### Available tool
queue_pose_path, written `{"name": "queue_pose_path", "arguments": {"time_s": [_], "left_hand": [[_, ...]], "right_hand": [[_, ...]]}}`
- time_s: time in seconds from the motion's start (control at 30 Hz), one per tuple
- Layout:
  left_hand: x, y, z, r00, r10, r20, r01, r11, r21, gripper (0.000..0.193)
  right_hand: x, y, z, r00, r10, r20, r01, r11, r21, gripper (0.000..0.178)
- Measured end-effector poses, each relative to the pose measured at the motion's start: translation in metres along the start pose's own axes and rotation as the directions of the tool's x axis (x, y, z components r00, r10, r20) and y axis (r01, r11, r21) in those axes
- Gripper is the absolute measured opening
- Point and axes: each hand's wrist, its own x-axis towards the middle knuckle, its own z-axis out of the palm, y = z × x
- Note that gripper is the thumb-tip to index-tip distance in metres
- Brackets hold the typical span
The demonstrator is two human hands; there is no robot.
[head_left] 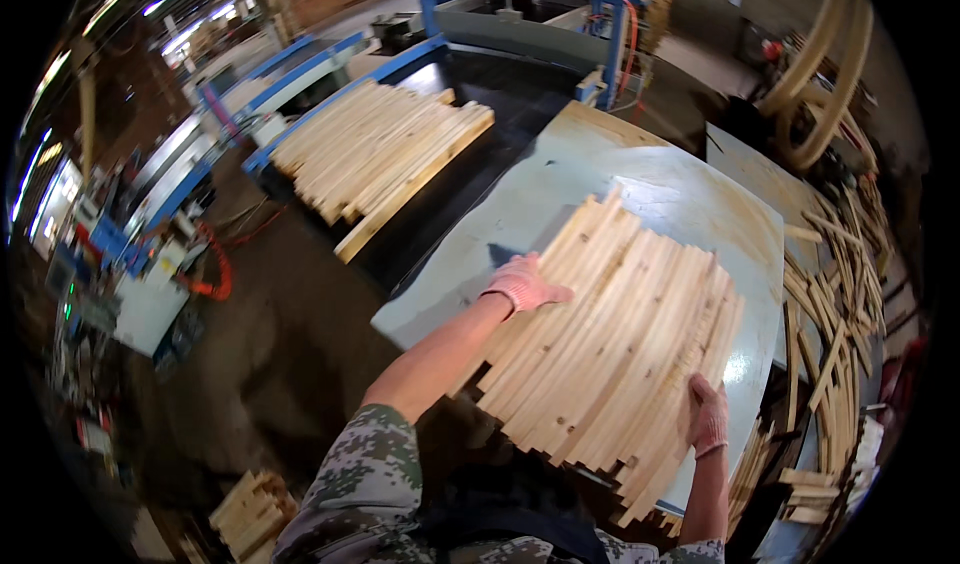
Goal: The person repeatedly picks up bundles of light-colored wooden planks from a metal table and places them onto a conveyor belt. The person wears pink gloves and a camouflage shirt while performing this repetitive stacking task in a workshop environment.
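Note:
A row of pale wooden strips lies side by side, their ends uneven, on a grey-white metal table in front of me. My left hand, in a pink-white knit glove, grips the row's left edge with the thumb laid over the top. At the near right edge my right hand, gloved alike, holds the outer strip; some of its fingers are hidden. Between them the two hands clasp the row from both sides. Its near ends stick out past the table's front edge.
Left of the metal table runs a black conveyor belt in a blue frame, bearing a second row of wooden strips. Loose offcuts are heaped at the right, below a thick hose. More wood pieces lie lower left.

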Motion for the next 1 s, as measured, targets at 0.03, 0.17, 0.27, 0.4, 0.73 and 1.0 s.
{"name": "queue_pose_path", "arguments": {"time_s": [0.03, 0.17, 0.27, 0.4, 0.73, 1.0], "left_hand": [[0.02, -0.015, -0.002, 0.997, 0.015, -0.077, -0.015, 1.0, 0.006, 0.121], [0.056, -0.048, -0.041, 0.989, 0.053, -0.14, -0.037, 0.992, 0.117, 0.106], [0.084, -0.095, -0.065, 0.973, 0.096, -0.208, -0.055, 0.979, 0.194, 0.097], [0.122, -0.15, -0.103, 0.965, 0.106, -0.239, -0.028, 0.95, 0.311, 0.099], [0.154, -0.22, -0.161, 0.936, 0.343, -0.077, -0.303, 0.898, 0.32, 0.086], [0.159, -0.229, -0.166, 0.907, 0.419, -0.045, -0.383, 0.865, 0.324, 0.082]], "right_hand": [[0.012, 0.001, 0.023, 1.0, -0.006, 0.0, 0.006, 1.0, 0.005, 0.047], [0.047, 0.012, 0.109, 1.0, 0.007, -0.02, -0.006, 0.998, 0.065, 0.049], [0.062, 0.007, 0.194, 1.0, 0.023, -0.011, -0.022, 0.997, 0.076, 0.05], [0.099, 0.017, 0.283, 0.998, 0.005, 0.057, -0.008, 0.998, 0.057, 0.055], [0.094, -0.03, 0.398, 0.998, -0.001, -0.069, -0.054, 0.607, -0.793, 0.062], [0.083, 0.003, 0.511, 0.879, -0.454, 0.149, 0.193, 0.053, -0.98, 0.097]]}}
